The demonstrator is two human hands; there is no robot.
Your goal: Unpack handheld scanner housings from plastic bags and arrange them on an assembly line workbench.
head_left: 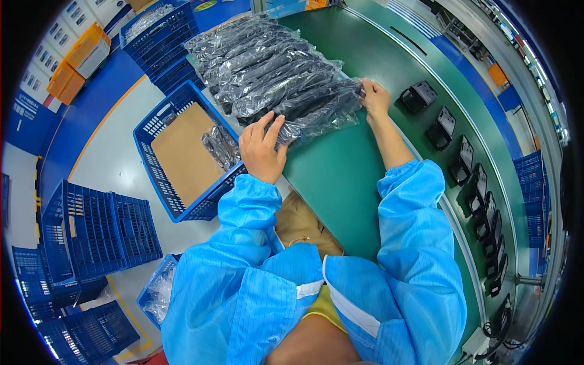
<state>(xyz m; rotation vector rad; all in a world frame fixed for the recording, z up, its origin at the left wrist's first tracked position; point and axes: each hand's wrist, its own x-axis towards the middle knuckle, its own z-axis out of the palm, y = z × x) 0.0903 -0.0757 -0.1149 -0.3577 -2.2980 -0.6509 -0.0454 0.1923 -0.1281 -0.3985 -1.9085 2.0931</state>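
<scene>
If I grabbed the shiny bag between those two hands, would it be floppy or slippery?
The bag would probably feel slippery because its clear plastic looks glossy. Its loose, wrinkled plastic would likely flop and crumple. The dark thing inside might be stiffer, since it looks long and fairly straight, though the plastic blurs it.

one left hand (pixel 261 146), one right hand (pixel 376 99), two blue sleeves (pixel 246 204), one green table (pixel 328 182), one cardboard sheet (pixel 187 152) inside one blue crate (pixel 204 208), at least seven black devices (pixel 418 97), at least six bagged dark items (pixel 274 91), overlapping beyond exact count
</scene>
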